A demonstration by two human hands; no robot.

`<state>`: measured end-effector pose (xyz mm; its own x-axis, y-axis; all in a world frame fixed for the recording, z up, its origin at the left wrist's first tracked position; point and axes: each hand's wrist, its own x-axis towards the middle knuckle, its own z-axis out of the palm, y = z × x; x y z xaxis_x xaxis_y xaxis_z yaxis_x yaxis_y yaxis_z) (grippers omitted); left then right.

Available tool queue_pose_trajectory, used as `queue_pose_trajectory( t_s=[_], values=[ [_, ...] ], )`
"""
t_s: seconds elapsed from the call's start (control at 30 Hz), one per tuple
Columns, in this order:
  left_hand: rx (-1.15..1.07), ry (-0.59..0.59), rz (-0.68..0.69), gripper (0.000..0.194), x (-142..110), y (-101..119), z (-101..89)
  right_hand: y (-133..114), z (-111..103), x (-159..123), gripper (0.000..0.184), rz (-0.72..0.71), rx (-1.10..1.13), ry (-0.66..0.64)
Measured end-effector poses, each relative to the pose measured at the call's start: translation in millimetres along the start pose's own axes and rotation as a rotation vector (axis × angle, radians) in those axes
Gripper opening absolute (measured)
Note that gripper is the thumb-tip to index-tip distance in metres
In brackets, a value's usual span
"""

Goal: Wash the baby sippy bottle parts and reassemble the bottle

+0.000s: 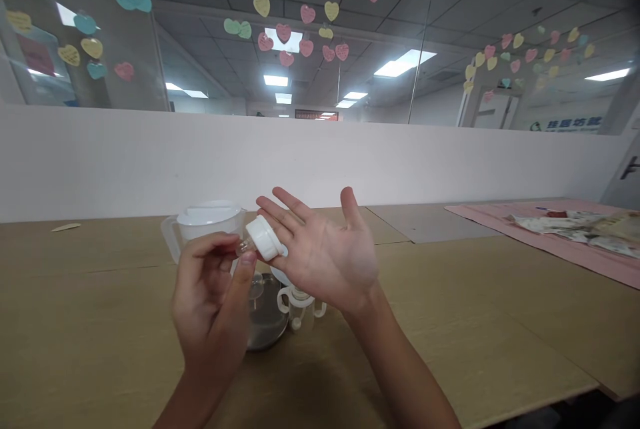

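Note:
My left hand (210, 295) is raised above the table with its fingers pinched on a white bottle cap with a clear nipple (261, 239). My right hand (320, 249) is open, palm up, fingers spread; the cap touches its fingers. Below the hands a clear baby bottle with white handles (301, 302) stands on the wooden table (450, 322). A round metal lid with a glass knob (265, 319) lies beside it. Behind my left hand a white plastic jug (205, 222) stands, partly hidden.
A pink cloth (575, 242) with crumpled wrappers lies at the far right of the table. A white partition wall (150, 155) runs behind the table, glass with paper hearts above it. A small flat beige piece (66, 227) lies at far left.

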<state>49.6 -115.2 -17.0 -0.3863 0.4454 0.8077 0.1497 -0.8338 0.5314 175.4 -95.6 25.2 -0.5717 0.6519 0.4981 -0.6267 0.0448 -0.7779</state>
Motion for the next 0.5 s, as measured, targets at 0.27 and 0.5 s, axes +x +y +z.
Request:
queue_pose_trajectory(
  t_s=[0.27,0.5],
  values=[
    [-0.028,-0.019,-0.019,0.020,-1.1,-0.3,1.6,-0.3,4.7,0.1,0.064,0.027,0.180,0.073],
    [-0.042,-0.022,-0.009,0.021,-0.1,-0.1,-0.7,0.9,1.8,1.6,0.056,0.030,0.031,0.004]
  ],
)
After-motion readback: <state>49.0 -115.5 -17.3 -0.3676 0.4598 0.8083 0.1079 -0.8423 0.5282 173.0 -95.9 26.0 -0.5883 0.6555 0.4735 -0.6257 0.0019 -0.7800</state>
